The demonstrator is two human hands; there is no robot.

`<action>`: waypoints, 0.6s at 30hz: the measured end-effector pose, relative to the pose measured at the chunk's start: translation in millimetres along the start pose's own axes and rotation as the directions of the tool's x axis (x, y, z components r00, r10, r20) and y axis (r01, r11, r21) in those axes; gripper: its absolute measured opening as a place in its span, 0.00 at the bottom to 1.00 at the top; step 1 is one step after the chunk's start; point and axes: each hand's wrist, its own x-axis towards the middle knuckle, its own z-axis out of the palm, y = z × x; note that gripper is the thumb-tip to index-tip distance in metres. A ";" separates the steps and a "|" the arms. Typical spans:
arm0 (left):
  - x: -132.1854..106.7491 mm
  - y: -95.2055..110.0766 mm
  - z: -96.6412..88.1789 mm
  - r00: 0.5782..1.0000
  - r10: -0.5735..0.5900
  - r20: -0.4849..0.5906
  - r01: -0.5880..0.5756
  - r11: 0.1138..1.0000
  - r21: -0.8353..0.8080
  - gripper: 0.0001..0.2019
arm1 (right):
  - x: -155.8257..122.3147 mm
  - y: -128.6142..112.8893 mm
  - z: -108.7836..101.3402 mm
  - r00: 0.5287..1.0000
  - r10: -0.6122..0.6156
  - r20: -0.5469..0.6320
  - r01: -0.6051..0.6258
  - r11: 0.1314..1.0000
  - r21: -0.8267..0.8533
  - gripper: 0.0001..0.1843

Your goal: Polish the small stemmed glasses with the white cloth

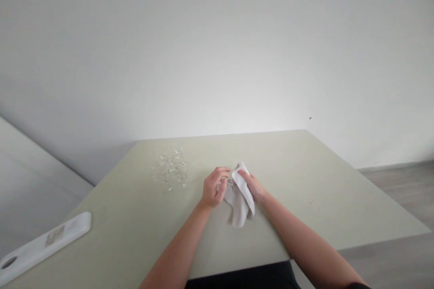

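A smooth, pale green, flat worktop (pixel 332 189) carries a cluster of clear, glassy pieces (pixel 172 169) at far left and a long, white, round-ended object (pixel 44 248) at near left.

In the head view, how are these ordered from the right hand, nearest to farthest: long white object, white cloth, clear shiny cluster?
1. White cloth: in the right hand.
2. Clear shiny cluster: left.
3. Long white object: far left, lower corner.

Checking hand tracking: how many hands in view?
2: left hand, at the left side of the white cloth; right hand, gripping the cloth, partly hidden by it. No others show.
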 end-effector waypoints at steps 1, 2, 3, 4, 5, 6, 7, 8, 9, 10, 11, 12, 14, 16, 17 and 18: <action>0.4 -1.0 1.5 0.999 -0.038 -0.023 0.038 0.999 -0.009 0.16 | -1.0 -0.7 -0.7 0.999 -0.040 0.018 0.040 0.999 -0.022 0.18; 1.9 -3.6 3.5 0.990 -0.128 -0.061 0.125 0.991 -0.046 0.17 | -2.4 -2.1 -1.5 0.992 -0.121 0.047 0.123 0.991 -0.054 0.18; 4.2 -7.3 5.5 0.963 -0.253 -0.093 0.243 0.965 -0.101 0.18 | -4.1 -3.9 -2.3 0.973 -0.214 0.088 0.222 0.971 -0.092 0.19; 7.0 -11.4 7.1 0.920 -0.379 -0.104 0.361 0.919 -0.161 0.18 | -5.7 -5.8 -2.7 0.945 -0.297 0.136 0.314 0.940 -0.131 0.20; 9.6 -15.1 8.0 0.870 -0.483 -0.097 0.457 0.865 -0.208 0.19 | -6.7 -7.2 -2.9 0.917 -0.356 0.180 0.384 0.909 -0.163 0.22; 11.6 -17.7 7.9 0.826 -0.557 -0.081 0.527 0.816 -0.238 0.20 | -7.1 -7.8 -2.8 0.899 -0.386 0.208 0.423 0.888 -0.181 0.24; 12.6 -18.6 6.9 0.803 -0.592 -0.068 0.561 0.790 -0.249 0.20 | -6.6 -7.4 -2.4 0.896 -0.390 0.214 0.429 0.884 -0.184 0.25; 12.4 -17.9 5.1 0.814 -0.577 -0.067 0.548 0.801 -0.243 0.20 | -5.2 -6.1 -1.8 0.907 -0.374 0.194 0.407 0.898 -0.170 0.24; 11.2 -15.6 2.8 0.856 -0.512 -0.075 0.487 0.846 -0.218 0.20 | -3.3 -3.9 -1.2 0.931 -0.329 0.159 0.352 0.925 -0.146 0.23; 9.3 -12.4 0.4 0.910 -0.406 -0.081 0.388 0.905 -0.177 0.19 | -1.2 -1.2 -0.8 0.958 -0.262 0.118 0.275 0.954 -0.115 0.21; 7.2 -9.0 -1.6 0.956 -0.283 -0.078 0.272 0.954 -0.125 0.19 | 0.6 1.5 -0.5 0.980 -0.184 0.082 0.191 0.978 -0.087 0.19; 5.4 -6.2 -3.0 0.984 -0.169 -0.060 0.165 0.984 -0.070 0.18 | 2.0 3.7 -0.5 0.992 -0.115 0.057 0.119 0.991 -0.068 0.19; 4.3 -4.3 -3.1 0.995 -0.098 -0.027 0.098 0.995 -0.005 0.18 | 2.2 5.4 -1.4 0.996 -0.076 0.050 0.079 0.994 -0.075 0.19; 7.5 -8.1 -0.4 0.966 -0.246 -0.076 0.243 0.969 -0.049 0.18 | -0.6 2.9 -2.8 0.978 -0.176 0.111 0.190 0.973 -0.132 0.19; 10.2 -11.3 1.2 0.925 -0.364 -0.105 0.353 0.929 -0.110 0.18 | -2.3 0.8 -3.2 0.958 -0.241 0.158 0.267 0.949 -0.168 0.20; 13.0 -14.6 2.6 0.870 -0.479 -0.118 0.456 0.872 -0.180 0.17 | -4.0 -1.3 -3.4 0.933 -0.298 0.204 0.337 0.920 -0.199 0.22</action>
